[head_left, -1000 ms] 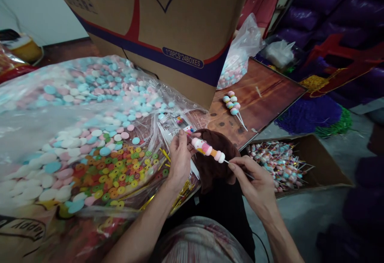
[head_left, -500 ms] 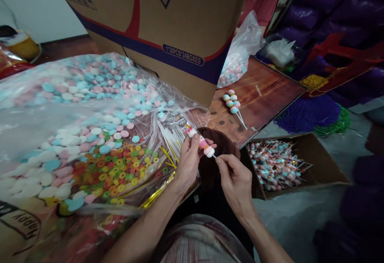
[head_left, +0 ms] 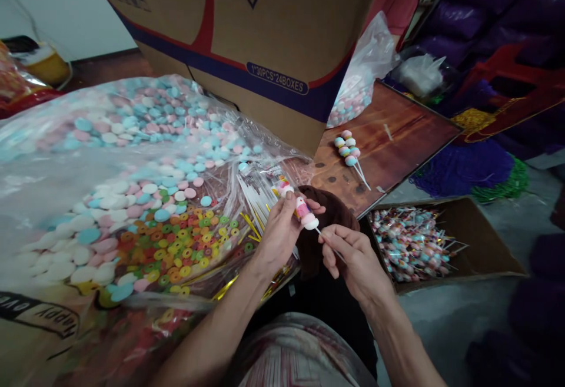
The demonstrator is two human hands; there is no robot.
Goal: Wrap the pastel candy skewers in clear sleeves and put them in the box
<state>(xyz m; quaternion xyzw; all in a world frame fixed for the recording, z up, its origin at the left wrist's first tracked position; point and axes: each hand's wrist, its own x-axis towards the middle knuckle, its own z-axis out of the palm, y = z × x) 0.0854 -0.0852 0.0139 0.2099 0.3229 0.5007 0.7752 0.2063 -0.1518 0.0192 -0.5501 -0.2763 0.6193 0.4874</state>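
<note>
My left hand [head_left: 280, 228] is closed around a candy skewer [head_left: 310, 222] in a printed clear wrapper, with pink and white candies showing. The skewer's white stick points down to the right, and my right hand [head_left: 348, 248] pinches it just below the last candy. Left of my hands, an open plastic bag holds ring gummies [head_left: 176, 248] in orange, yellow and green beside pastel marshmallow-like candies [head_left: 83, 257]. White sticks [head_left: 256, 195] and gold twist ties [head_left: 249, 228] lie close to my left hand.
A large cardboard carton [head_left: 247, 39] stands behind the candy. Two unwrapped candy skewers [head_left: 347, 146] lie on the brown table [head_left: 397, 134]. Low at the right, an open box [head_left: 485, 251] holds many wrapped skewers. A clear bag of candies [head_left: 355, 101] sits behind the carton's edge.
The whole view has shifted slightly, so things appear farther right. My right hand's fingers have changed their pose on the stick; my left hand keeps its hold on the candy skewer.
</note>
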